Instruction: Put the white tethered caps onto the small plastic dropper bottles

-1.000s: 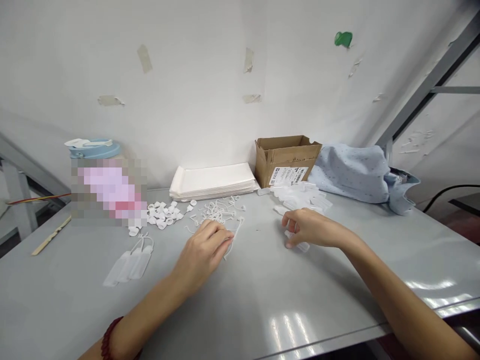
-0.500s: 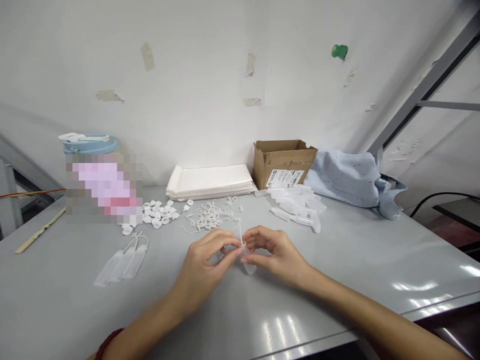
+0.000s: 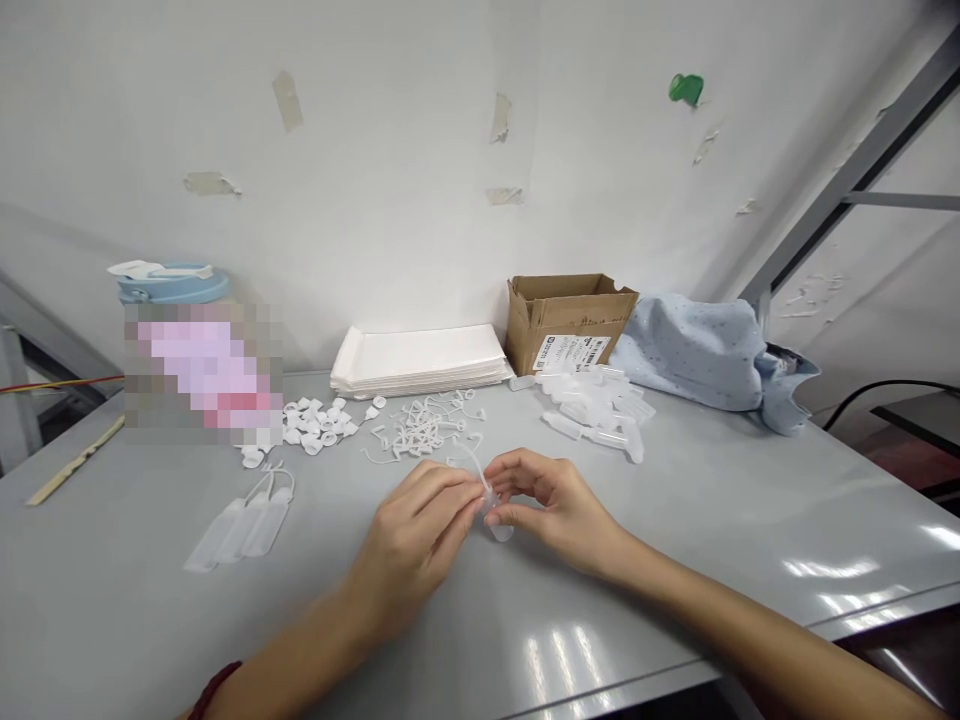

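Between my two hands, low over the front middle of the table, is a small translucent plastic bottle (image 3: 501, 528). A thin white strap (image 3: 474, 460) rises from its neck and bends to the left. My left hand (image 3: 420, 525) pinches at the neck, where the strap meets the bottle; its fingertips partly hide that spot. My right hand (image 3: 555, 510) is closed around the bottle's side with thumb and fingers. Just behind the hands lies a loose pile of similar white straps (image 3: 424, 425). Three bottles with straps fitted (image 3: 240, 525) lie together on the left.
White caps (image 3: 315, 425) are heaped left of the straps. Translucent bottles (image 3: 596, 405) lie piled before a cardboard box (image 3: 570, 320). A white paper stack (image 3: 420, 355), a light blue cloth (image 3: 690, 350), a blue lidded container (image 3: 172, 287) and a wooden stick (image 3: 75, 462) are also on the table.
The strap now leans further left from the bottle neck. My left fingers have drawn closer together at the neck. My right hand keeps its hold on the bottle.
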The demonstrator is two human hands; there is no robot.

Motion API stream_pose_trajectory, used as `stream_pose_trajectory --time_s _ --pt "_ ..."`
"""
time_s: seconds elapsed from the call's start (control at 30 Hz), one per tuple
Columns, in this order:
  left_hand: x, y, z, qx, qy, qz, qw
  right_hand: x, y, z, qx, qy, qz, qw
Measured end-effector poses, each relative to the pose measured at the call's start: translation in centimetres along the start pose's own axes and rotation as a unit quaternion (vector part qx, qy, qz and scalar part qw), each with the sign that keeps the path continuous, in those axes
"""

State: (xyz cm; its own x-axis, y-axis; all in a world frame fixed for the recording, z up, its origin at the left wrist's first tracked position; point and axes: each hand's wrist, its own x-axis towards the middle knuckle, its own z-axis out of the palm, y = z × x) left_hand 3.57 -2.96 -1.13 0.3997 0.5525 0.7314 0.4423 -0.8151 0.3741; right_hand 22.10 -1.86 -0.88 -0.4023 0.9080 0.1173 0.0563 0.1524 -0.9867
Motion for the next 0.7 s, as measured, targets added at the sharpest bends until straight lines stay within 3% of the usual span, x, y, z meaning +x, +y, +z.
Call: stream_pose_trajectory --time_s 0.23,0.4,0.7 --pt "0.12 0.13 0.11 0.018 0.019 -0.008 1.0 -0.06 0.3 0.26 0.024 0.004 0.001 1.0" --pt "0.26 0.36 -0.03 0.011 0.027 -0.018 0.999 0.1 0.06 0.24 0.099 0.008 0.049 0.994" --pt "0.08 0.27 -0.23 0.024 -0.013 0.01 1.0 0.38 -0.51 -0.01 0.15 0.024 0.101 0.983"
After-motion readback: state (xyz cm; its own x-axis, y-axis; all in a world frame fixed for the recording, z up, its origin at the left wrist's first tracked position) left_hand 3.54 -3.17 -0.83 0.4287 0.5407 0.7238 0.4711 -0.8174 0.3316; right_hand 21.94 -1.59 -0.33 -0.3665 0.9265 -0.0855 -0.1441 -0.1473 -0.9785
